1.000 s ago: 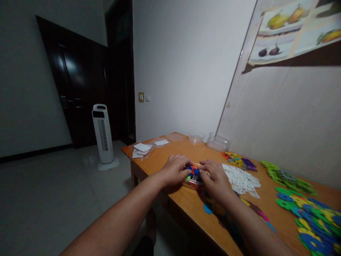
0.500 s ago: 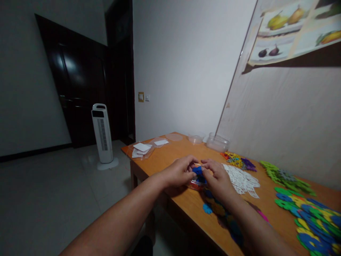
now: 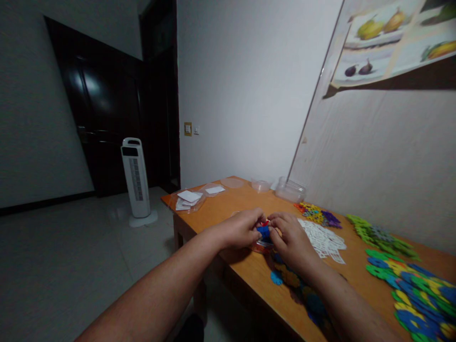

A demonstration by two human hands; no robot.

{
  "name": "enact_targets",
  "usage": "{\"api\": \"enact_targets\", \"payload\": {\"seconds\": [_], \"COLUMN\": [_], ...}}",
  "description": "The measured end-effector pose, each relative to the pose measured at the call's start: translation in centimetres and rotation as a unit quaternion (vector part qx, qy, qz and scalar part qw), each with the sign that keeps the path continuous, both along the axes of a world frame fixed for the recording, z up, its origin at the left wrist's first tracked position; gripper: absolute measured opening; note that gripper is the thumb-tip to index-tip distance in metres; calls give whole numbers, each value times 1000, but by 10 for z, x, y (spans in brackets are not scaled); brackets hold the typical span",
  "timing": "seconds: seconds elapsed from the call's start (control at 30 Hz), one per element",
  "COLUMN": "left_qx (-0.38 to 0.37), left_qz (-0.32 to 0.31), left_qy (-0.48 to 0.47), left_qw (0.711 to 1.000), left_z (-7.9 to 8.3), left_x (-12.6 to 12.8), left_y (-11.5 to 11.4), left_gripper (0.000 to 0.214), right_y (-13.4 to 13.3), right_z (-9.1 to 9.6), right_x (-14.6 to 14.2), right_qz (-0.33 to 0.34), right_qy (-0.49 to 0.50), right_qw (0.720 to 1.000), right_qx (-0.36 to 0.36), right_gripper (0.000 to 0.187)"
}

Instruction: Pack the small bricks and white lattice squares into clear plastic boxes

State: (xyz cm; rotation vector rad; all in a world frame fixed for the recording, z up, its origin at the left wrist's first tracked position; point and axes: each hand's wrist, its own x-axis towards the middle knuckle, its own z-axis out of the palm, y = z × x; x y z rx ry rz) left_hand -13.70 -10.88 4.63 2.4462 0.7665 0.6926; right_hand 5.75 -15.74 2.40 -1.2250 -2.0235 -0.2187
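My left hand (image 3: 239, 230) and my right hand (image 3: 292, 236) meet over a small clear plastic container (image 3: 261, 245) on the wooden table (image 3: 249, 273). Both hands have their fingers pinched on blue and red interlocking plastic pieces (image 3: 264, 230) held just above the container, which holds more coloured pieces. A mat of joined coloured pieces (image 3: 295, 285) lies under my right forearm, partly hidden by it.
White joined pieces (image 3: 322, 237) lie right of my hands, with multicoloured (image 3: 317, 213), green (image 3: 381, 236) and blue-green-yellow (image 3: 416, 289) patches beyond. Clear tubs (image 3: 290, 190) and lids with white cards (image 3: 188, 198) sit at the far end. A tower fan (image 3: 135, 180) stands on the floor.
The hands rose a little off the container with a blue cluster pinched between them. They now press closer together, and a red piece shows on top.
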Motion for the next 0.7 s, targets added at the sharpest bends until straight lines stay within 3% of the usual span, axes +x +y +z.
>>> {"api": "enact_targets", "payload": {"seconds": [0.27,0.47,0.6,0.7], "left_qx": [-87,-58,-75,-24], "left_qz": [8,29,0,44], "left_qy": [-76,-97,-126,-79], "left_qw": [993,993,989,996], "left_z": [-19,-6,0,0], "left_x": [6,9,6,-2], "left_y": [9,10,15,19], "left_gripper": [28,24,29,32], "right_y": [3,3,1,3], "right_z": [-13,-7,-3,-5], "right_x": [-3,-5,-6,-2], "right_qz": [-9,-24,-22,-38], "right_qy": [78,129,149,162], "right_qw": [996,988,982,979], "right_qx": [-39,-86,-112,-116], "right_gripper": [18,28,33,32]}}
